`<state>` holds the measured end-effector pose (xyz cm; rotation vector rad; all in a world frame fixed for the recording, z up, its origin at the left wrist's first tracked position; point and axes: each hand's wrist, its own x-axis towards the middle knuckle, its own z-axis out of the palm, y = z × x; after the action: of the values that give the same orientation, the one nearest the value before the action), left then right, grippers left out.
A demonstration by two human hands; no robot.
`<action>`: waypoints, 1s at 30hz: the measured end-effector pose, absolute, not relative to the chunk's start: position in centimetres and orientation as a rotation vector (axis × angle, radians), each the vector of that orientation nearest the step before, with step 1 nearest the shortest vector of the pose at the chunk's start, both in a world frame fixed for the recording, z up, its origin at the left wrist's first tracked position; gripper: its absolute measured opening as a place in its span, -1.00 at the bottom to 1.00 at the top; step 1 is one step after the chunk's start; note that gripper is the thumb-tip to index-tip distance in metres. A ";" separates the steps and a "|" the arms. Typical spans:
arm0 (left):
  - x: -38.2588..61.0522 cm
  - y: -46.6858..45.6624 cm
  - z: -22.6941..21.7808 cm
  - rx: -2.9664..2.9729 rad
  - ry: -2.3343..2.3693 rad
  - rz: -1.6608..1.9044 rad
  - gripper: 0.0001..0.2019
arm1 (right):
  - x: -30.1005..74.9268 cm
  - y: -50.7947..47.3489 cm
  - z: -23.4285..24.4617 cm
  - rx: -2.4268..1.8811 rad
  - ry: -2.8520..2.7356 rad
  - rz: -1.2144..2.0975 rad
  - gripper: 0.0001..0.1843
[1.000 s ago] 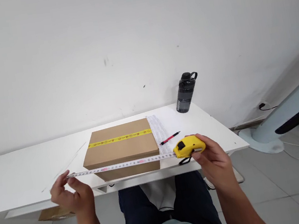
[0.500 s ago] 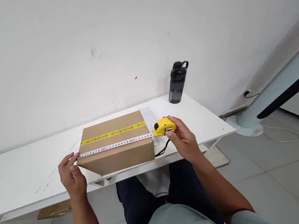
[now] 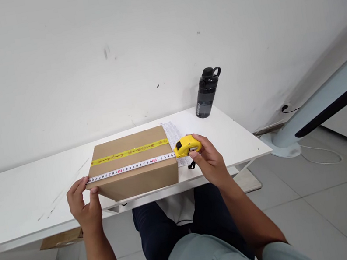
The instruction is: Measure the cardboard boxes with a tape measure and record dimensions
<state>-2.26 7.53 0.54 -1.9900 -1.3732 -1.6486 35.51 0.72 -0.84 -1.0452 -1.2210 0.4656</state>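
A brown cardboard box [image 3: 145,180] with a strip of yellow printed tape [image 3: 130,152] along its top rests on the white table. Across the box's top, near the front edge, lies the pulled-out white blade of a yellow tape measure [image 3: 183,147]. My left hand [image 3: 84,202] presses the blade's end at the box's left edge with its fingertips, its thumb against the box's front corner. In my right hand [image 3: 210,161] is the tape measure's case, closed in the fingers at the box's right edge. A black wrist strap [image 3: 192,165] dangles from the case.
A printed sheet of paper [image 3: 173,131] sticks out from behind the box's right side. Farther back on the white table [image 3: 30,189] stands a dark water bottle [image 3: 206,95] near the wall. A tall pale appliance [image 3: 321,100] rises from the floor at right.
The tape measure's case has shifted slightly left, up to the box's right edge. The strap now hangs shorter beside the case. My left fingers have settled at the blade's end.
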 end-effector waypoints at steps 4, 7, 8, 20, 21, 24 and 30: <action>-2.2 7.3 0.6 -1.940 -1.391 -1.664 -0.70 | 35.4 0.5 -0.4 -1.036 -1.221 0.480 -0.48; -2.1 7.1 0.8 -1.919 -1.408 -1.663 -0.72 | 35.4 -0.1 0.0 -1.016 -1.241 0.473 -0.50; -2.1 7.0 0.9 -1.919 -1.412 -1.667 -0.72 | 35.4 -0.4 0.2 -1.018 -1.248 0.470 -0.50; -1.8 7.1 0.7 -1.884 -1.496 -1.740 -0.71 | 35.6 -1.1 0.2 -1.049 -1.262 0.459 -0.49; -1.6 6.9 0.9 -1.856 -1.493 -1.742 -0.72 | 35.6 -1.1 0.2 -1.048 -1.257 0.463 -0.49; -1.5 6.1 1.5 -1.786 -1.412 -1.693 -0.78 | 35.5 -1.3 0.5 -1.025 -1.217 0.483 -0.51; -1.2 1.4 2.5 -1.806 -0.869 -1.462 -0.68 | 35.4 -3.5 1.2 -0.947 -1.077 0.719 -0.52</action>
<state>-1.23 1.39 2.50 -1.8060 -0.8695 -1.4620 35.35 -3.52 1.17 -0.9467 -1.0774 0.7192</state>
